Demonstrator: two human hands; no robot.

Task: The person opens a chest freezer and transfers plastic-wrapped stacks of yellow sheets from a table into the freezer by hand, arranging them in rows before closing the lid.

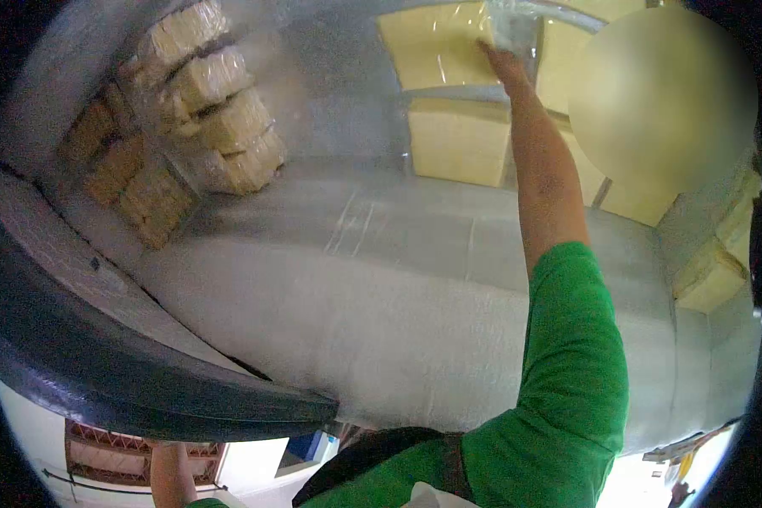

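My right arm stretches far into a grey, frosty-looking compartment (381,322). The right hand (503,66) reaches the right end of a pale yellow, plastic-wrapped block (436,46). Its fingers look stretched out along the block's edge; the thumb side is hard to make out. Just below sits a second pale yellow block (459,141), left of my forearm. More such blocks lie to the right of the arm, including an upright block (560,63). Of my left arm only the forearm (171,474) shows at the lower left; the hand is hidden behind the dark rim (186,402).
Several wrapped yellowish packs (233,123) are stacked at the upper left, beside browner packs (157,203). At the right wall lies another pale block (709,278). A blurred round patch covers the upper right. The thick dark rim curves along the lower left.
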